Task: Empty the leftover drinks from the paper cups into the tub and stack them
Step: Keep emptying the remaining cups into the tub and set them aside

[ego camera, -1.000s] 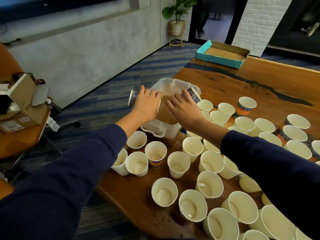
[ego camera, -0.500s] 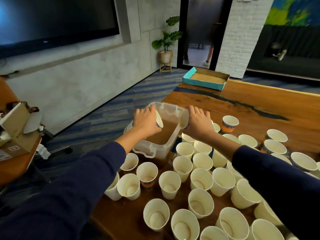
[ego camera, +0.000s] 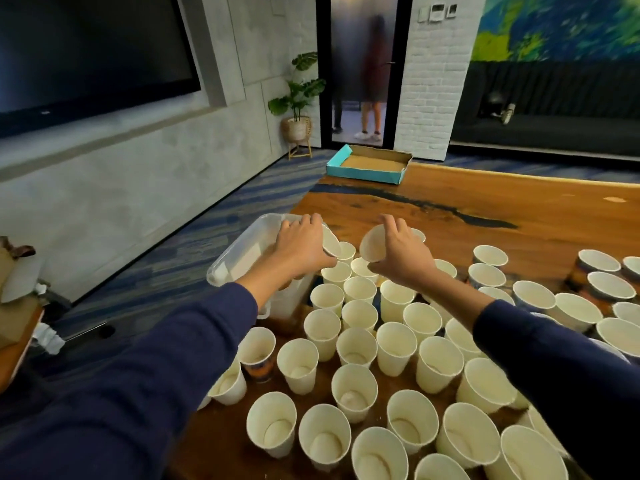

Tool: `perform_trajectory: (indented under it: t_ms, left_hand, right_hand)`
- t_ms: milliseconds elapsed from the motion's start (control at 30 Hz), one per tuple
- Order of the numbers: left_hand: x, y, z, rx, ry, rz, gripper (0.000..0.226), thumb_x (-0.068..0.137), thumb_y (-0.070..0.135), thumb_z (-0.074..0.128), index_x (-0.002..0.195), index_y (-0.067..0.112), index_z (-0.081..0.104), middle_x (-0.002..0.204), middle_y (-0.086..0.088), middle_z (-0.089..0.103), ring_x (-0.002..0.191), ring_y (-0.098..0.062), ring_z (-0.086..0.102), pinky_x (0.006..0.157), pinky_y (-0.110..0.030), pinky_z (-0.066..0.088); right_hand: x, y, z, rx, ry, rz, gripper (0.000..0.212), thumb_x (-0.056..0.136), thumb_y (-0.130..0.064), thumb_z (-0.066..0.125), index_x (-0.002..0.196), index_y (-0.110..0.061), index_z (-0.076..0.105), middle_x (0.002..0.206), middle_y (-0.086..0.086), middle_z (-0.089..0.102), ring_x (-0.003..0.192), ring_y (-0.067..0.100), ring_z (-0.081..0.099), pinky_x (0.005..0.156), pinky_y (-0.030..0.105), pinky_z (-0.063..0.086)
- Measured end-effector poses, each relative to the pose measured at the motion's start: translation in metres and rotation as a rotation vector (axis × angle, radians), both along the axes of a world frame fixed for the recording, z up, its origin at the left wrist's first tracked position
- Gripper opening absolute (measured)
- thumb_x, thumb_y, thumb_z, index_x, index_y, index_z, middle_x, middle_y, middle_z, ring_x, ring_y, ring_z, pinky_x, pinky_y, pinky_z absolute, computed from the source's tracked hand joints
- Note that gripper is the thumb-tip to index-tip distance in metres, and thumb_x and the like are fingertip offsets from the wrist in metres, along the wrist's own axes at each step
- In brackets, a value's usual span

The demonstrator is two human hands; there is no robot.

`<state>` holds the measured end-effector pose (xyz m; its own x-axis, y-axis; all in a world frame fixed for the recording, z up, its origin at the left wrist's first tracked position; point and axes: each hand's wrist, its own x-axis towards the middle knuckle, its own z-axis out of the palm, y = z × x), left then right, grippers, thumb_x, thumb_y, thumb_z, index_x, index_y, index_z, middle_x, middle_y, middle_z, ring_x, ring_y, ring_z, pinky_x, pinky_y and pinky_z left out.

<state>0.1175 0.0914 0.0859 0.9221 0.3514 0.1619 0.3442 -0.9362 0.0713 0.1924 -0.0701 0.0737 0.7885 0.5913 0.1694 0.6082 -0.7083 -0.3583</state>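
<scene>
A clear plastic tub with brown liquid stands at the table's left edge. My left hand grips a paper cup on its side at the tub's right rim, mouth facing right. My right hand grips a second paper cup tilted with its mouth facing left, a short gap from the first. Both are held above the standing cups. Several upright paper cups crowd the wooden table below and in front of my hands.
A teal cardboard tray lies at the table's far end. More cups with patterned sides stand at the right. A potted plant and a glass door with people behind it are beyond. A chair with boxes is on the left.
Both hands have drawn the cups back from over the tub and turned them so their mouths face each other. My head has lifted, showing more of the room.
</scene>
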Motion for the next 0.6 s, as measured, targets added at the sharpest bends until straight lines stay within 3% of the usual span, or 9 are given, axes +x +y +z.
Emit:
perform_trajectory:
  t_ms: [333, 600]
  left_hand:
    - [0.033, -0.124, 0.005, -0.052, 0.117, -0.204, 0.082, 0.074, 0.062, 0.069, 0.136, 0.018, 0.037, 0.138, -0.004, 0.046, 0.125, -0.024, 0.045, 0.103, -0.04, 0.033]
    - [0.049, -0.245, 0.006, -0.147, 0.22, -0.456, 0.079, 0.076, 0.059, 0.069, 0.136, 0.018, 0.037, 0.138, -0.004, 0.046, 0.123, -0.026, 0.045, 0.1, -0.04, 0.039]
  right_hand:
    - [0.009, -0.127, -0.001, 0.029, 0.124, -0.15, 0.091, 0.074, -0.033, 0.081, 0.144, -0.02, 0.025, 0.144, 0.006, 0.035, 0.125, 0.026, 0.043, 0.096, 0.04, 0.047]
    - [0.002, -0.265, 0.001, 0.033, 0.222, -0.286, 0.085, 0.074, -0.036, 0.08, 0.14, -0.016, 0.03, 0.144, 0.008, 0.034, 0.124, 0.024, 0.044, 0.097, 0.037, 0.046]
